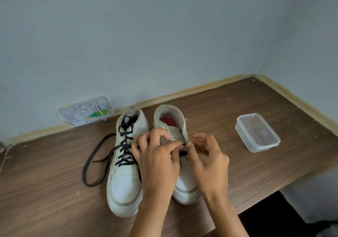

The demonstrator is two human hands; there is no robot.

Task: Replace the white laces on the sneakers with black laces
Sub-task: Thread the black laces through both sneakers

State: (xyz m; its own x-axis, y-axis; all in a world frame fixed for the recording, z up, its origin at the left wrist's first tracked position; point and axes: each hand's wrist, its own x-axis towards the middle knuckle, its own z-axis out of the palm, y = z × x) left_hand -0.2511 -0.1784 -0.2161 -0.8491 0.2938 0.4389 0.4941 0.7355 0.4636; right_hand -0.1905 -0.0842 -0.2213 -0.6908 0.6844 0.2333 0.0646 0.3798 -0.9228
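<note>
Two white high-top sneakers stand side by side on the brown tabletop, toes toward the near edge, heels toward the far edge along the wall.

Left sneaker: laced through its eyelets with a black lace. The loose ends of that lace trail off its left side and lie in a long loop on the tabletop.

Right sneaker: tongue exposed, red lining visible inside the collar. A second black lace crosses its eyelet area; most of it is hidden beneath the hands, so how far the lacing extends cannot be told.

Left hand: lies over the gap between the two sneakers and the inner side of the right one, fingers curled, fingertips pinching the second black lace at the tongue.

Right hand: sits at the outer side of the right sneaker, thumb and forefinger pinching the same lace near the eyelets, the other fingers curled loosely above.

A clear plastic container without lid stands toward the right edge, well apart from the sneakers. A pale flat panel with yellow and green wires sits against the wall behind the left sneaker.
</note>
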